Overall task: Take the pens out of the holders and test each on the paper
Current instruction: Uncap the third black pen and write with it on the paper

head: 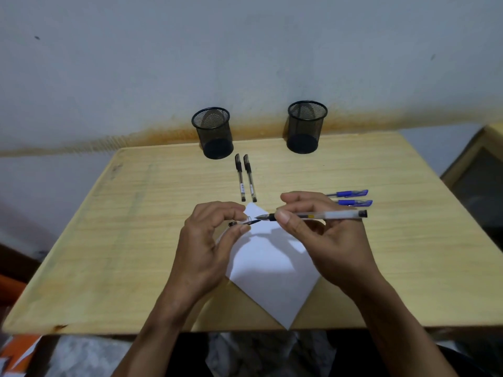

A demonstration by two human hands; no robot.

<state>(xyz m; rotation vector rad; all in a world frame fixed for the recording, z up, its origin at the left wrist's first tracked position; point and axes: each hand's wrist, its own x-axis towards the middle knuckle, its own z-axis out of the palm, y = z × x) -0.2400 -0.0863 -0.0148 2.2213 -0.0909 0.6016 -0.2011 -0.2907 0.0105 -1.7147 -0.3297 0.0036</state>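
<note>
My right hand [313,227] holds a clear black-ink pen [326,214] level, tip pointing left, uncapped. My left hand [209,240] pinches its black cap [246,222] just left of the tip. Both hover over the white paper [272,273], which lies as a diamond on the wooden table [109,254]. Two capped black pens [246,178] lie side by side beyond the paper. Two blue pens [352,197] lie to the right, partly hidden by my right hand. Two black mesh holders, left holder [213,133] and right holder [306,126], stand at the table's far edge, and no pens show in them.
The table's back edge meets a grey wall [245,50] with a rust-coloured stain. Another piece of wooden furniture [479,170] stands at the right. Orange items [16,352] lie on the floor at lower left.
</note>
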